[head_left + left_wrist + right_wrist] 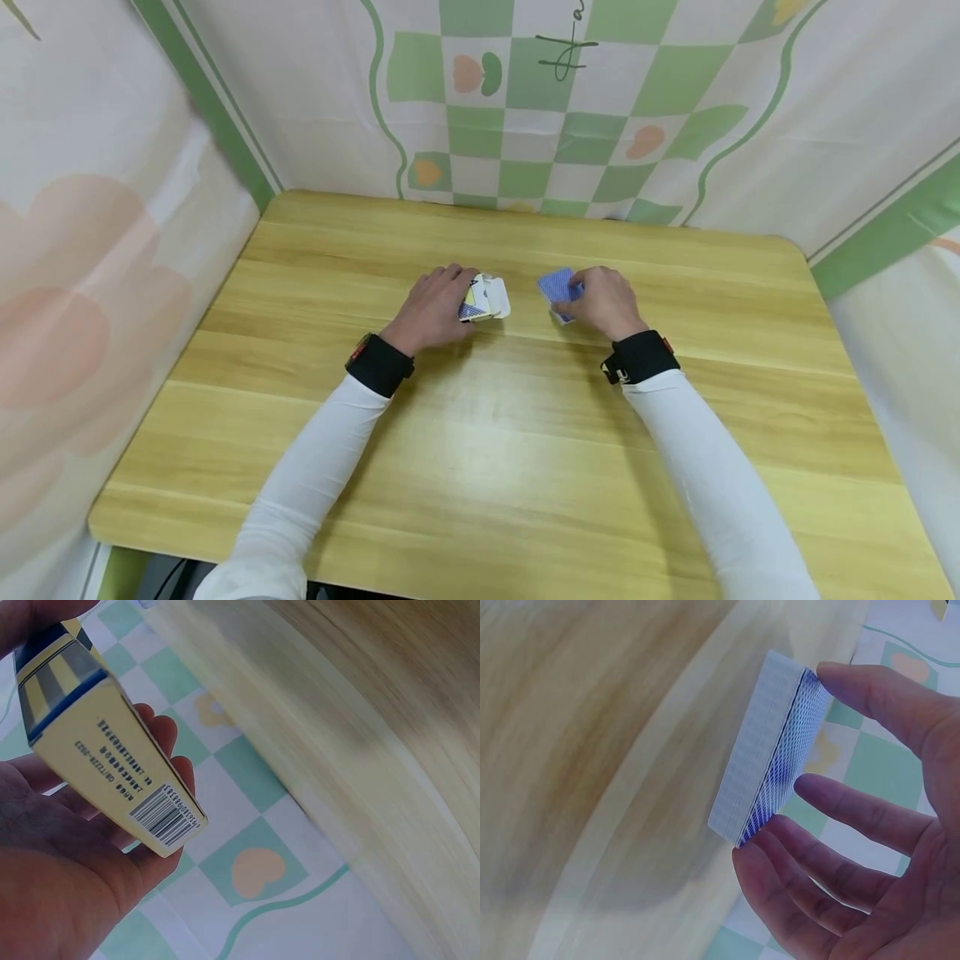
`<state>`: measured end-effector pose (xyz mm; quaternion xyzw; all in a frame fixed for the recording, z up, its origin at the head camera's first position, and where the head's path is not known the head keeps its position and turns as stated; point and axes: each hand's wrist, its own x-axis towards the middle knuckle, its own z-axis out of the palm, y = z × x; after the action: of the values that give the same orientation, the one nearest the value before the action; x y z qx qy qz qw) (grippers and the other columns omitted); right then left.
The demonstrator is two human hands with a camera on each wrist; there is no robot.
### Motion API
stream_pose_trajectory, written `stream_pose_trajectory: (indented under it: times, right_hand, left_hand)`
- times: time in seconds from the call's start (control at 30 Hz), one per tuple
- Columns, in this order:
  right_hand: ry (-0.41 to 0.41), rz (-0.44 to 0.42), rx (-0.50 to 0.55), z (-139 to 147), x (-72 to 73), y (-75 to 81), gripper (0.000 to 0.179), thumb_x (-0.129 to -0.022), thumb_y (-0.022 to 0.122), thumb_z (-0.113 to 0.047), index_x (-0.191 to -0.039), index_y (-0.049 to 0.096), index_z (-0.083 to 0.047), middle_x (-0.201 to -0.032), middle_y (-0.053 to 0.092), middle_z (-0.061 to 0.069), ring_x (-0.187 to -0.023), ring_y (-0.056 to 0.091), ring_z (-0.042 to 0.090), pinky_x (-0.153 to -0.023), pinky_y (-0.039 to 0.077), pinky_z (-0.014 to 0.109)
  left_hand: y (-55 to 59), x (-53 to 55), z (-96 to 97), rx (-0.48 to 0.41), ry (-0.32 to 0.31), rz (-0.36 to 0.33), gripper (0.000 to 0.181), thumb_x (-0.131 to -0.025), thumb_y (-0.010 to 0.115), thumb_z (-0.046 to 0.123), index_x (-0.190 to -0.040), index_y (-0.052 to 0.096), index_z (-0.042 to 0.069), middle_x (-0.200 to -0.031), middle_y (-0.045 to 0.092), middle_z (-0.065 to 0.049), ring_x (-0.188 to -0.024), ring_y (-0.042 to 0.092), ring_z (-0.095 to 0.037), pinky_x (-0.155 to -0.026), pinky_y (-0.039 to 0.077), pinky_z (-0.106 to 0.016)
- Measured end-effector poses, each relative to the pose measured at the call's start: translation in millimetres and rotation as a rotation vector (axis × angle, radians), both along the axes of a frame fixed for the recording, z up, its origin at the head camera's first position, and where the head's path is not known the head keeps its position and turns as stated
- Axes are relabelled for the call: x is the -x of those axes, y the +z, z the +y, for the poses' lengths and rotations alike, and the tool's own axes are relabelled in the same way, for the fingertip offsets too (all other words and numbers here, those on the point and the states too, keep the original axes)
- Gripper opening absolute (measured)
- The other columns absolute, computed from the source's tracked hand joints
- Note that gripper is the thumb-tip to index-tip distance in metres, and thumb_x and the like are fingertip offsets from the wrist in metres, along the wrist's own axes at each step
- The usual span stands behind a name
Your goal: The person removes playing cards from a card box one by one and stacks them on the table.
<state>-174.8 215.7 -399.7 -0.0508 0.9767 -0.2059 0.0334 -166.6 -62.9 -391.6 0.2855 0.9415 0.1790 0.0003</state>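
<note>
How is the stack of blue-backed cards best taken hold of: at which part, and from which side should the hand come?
Probably by its two opposite ends, coming from the right, on the patterned-back side. The right hand holds the stack so. It is a thick, straight-edged block; pressure from both ends should help keep loose cards together.

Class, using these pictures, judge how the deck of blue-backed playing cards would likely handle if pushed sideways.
The deck of blue-backed playing cards might shear apart, since its side shows fine stacked layers. Squared and thick, it may feel fairly stiff as a block. Its flat faces make rolling unlikely.
</note>
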Motion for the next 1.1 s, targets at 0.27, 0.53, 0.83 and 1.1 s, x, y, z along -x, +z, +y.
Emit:
stream_pose_trajectory:
  times: [0.27, 0.53, 0.83, 1.1]
  right_hand:
    - [-0.008, -0.012, 0.001, 0, 0.2, 2.3, 0.053, -0.072, 0.074, -0.038, -0.108, 0.063, 0.0, -0.108, 0.059, 0.02, -0.09, 0.053, 0.03, -0.07, 0.041, 0.039]
    - [-0.006, -0.027, 0.005, 1, -2.3, 2.8, 0.054, -0.073, 0.073, -0.04, -0.108, 0.063, -0.001, -0.108, 0.058, 0.02, -0.089, 0.052, 0.029, -0.069, 0.04, 0.038]
    - [0.008, 0.111, 0.074, -3, -12.2, 12.1, 0.046, -0.077, 0.069, -0.039, -0.107, 0.065, -0.005, -0.103, 0.062, 0.013, -0.093, 0.055, 0.028, -0.072, 0.043, 0.04]
    - [0.213, 0.286, 0.436, -25, -39.1, 32.4, 0.015, -0.084, 0.065, -0.019, -0.094, 0.069, -0.009, -0.086, 0.064, -0.001, -0.07, 0.057, 0.012, -0.062, 0.045, 0.027]
  left_hand:
    - [2.8, 0.7, 1.5, 0.001, -0.009, -0.009, 0.077, -0.069, 0.074, 0.031, -0.135, 0.041, 0.009, -0.121, 0.049, -0.009, -0.103, 0.045, -0.024, -0.086, 0.035, -0.041]
    - [5.5, -2.5, 0.7, 0.006, -0.017, 0.002, 0.077, -0.069, 0.074, 0.033, -0.135, 0.041, 0.008, -0.121, 0.049, -0.009, -0.102, 0.045, -0.024, -0.083, 0.036, -0.04]
    - [6.7, -6.5, 7.0, -0.018, -0.024, 0.005, 0.078, -0.069, 0.074, 0.032, -0.135, 0.041, 0.007, -0.121, 0.049, -0.01, -0.103, 0.046, -0.024, -0.084, 0.036, -0.04]
    - [7.3, -15.0, 23.5, -0.063, -0.071, 0.017, 0.078, -0.068, 0.075, 0.03, -0.134, 0.043, 0.005, -0.116, 0.051, -0.01, -0.098, 0.047, -0.024, -0.083, 0.037, -0.041]
